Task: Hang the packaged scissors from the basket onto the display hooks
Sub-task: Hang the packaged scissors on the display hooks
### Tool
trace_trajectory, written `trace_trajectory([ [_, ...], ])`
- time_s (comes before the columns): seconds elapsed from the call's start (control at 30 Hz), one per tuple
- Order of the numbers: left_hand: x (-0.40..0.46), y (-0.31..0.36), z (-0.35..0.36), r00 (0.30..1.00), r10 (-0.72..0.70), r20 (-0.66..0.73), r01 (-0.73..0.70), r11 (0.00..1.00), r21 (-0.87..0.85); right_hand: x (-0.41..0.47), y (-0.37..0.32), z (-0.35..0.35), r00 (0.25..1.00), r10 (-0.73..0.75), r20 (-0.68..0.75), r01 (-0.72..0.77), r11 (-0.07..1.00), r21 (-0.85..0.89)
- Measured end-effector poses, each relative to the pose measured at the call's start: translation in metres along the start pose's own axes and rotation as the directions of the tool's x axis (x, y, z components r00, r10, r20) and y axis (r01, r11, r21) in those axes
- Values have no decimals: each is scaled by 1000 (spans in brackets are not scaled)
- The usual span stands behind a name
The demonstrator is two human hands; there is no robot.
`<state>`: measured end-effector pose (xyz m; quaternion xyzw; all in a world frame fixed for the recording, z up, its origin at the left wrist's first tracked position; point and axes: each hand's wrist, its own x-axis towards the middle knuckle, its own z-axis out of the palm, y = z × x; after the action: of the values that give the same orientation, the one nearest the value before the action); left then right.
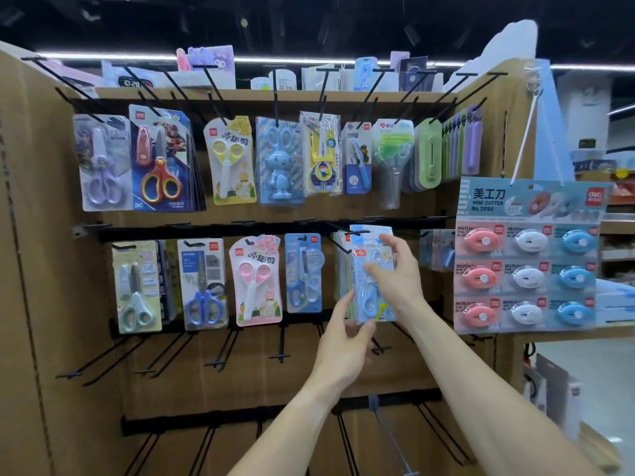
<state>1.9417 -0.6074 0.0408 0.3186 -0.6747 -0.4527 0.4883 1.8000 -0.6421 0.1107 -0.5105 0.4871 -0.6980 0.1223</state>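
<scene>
Blue scissors pack [372,286] pinched between left hand [345,348] below and right hand [395,273] above.

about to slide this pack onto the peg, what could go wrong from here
The blue scissors pack is pinched only at its edges by the left hand and right hand, so it could slip. Its hang hole may miss the hook. The crowded packs behind could be knocked.

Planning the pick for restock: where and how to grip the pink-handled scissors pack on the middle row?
Pinch the pink-handled scissors pack at its flat lower card edge, coming from the front. It hangs upright facing out, the blister bulges mid-card, and neighbouring packs crowd both sides.
</scene>
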Motion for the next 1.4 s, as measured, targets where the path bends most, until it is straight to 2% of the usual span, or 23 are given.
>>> trace_trajectory([
  [0.27, -3, 3, -4, 999, -36, -3, 36, 999, 4, -6, 1, 3, 999, -16, 30, 19, 995, -95],
  [0.5, -7, 1, -10, 1000, -7, -8, 7, 1000, 9, -1, -3, 6, 999, 26, 29, -23, 995, -101],
  [0.77, -10, -4, -10, 1000, 3, -8, -3, 1000, 6, -5, 10, 5, 998, -66, 12, 67, 992, -104],
  [1.4, -14, -1, -18, 1000, -12, -18, 13, 999, 40, 2, 0, 6, 998, -4, 60, 11, 992, -125],
])
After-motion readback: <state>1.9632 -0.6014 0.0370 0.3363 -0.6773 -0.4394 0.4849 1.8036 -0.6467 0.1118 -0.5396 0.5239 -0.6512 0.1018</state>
